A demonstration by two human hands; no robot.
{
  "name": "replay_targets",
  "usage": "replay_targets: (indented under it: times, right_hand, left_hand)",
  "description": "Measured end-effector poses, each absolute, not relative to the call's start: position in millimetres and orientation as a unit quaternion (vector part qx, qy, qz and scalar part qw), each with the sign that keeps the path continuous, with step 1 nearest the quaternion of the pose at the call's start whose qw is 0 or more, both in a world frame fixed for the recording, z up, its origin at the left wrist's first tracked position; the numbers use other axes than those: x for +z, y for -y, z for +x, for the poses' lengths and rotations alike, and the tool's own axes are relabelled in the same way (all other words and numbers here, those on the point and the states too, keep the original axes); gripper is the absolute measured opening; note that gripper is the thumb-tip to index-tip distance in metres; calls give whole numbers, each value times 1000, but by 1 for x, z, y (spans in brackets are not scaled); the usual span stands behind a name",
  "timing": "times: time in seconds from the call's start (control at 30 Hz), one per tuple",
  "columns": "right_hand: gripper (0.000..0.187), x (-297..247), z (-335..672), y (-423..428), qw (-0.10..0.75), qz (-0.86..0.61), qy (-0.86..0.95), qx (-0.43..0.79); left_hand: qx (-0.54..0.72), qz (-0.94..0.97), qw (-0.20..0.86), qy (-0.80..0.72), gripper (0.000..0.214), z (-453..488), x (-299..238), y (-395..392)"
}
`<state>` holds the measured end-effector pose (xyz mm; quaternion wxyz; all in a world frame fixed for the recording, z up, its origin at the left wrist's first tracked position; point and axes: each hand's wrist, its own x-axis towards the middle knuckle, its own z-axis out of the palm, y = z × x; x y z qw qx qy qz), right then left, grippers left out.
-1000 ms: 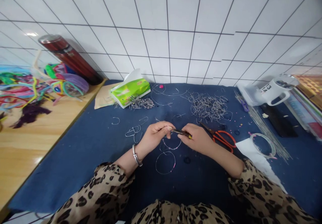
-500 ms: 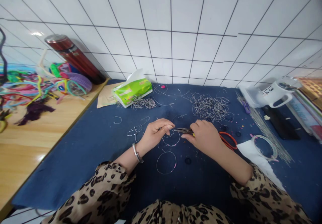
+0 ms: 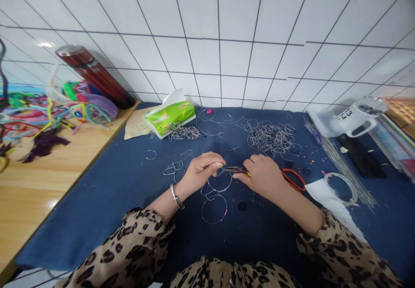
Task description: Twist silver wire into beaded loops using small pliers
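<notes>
My left hand (image 3: 205,168) is closed, thumb and forefinger pinching a thin metal wire whose end is hidden by the fingertips. My right hand (image 3: 264,175) grips a pair of pliers (image 3: 233,169), their dark jaws pointing left right up to the pinched wire. Whether the jaws hold the wire is too small to tell. Below the jaws is a wire loop (image 3: 231,181) that looks joined to the pinched wire. Closer to me, a wire ring with pink beads (image 3: 226,213) lies flat on the dark blue cloth (image 3: 129,219). Bent wire pieces (image 3: 175,167) lie left of my left hand.
Behind my hands are a tangled wire heap (image 3: 270,137), a smaller wire pile (image 3: 184,132) and a green tissue pack (image 3: 171,116). Orange-red handles (image 3: 294,180), straight wires (image 3: 343,169), a clear coil (image 3: 355,193) and a white mug (image 3: 358,119) are right. A red thermos (image 3: 97,76) stands left.
The pliers' jaws have turned slightly in my right hand, and the wire loop below has swung a little. Both hands stay nearly in place with their grips.
</notes>
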<state>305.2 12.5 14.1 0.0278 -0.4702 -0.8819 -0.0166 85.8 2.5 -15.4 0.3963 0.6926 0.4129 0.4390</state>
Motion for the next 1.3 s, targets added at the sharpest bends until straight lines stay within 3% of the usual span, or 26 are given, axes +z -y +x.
replay_targets:
  times: [1.0,1.3]
  right_hand:
    - [58,-5,307,-17,53,-401,914,4]
    - [58,-5,305,-18,64,-402,911,61]
  left_hand:
    - [383,739,410,-373,20,82,-7,-4]
    - [367,737,426,-374,24,81,-7,-4]
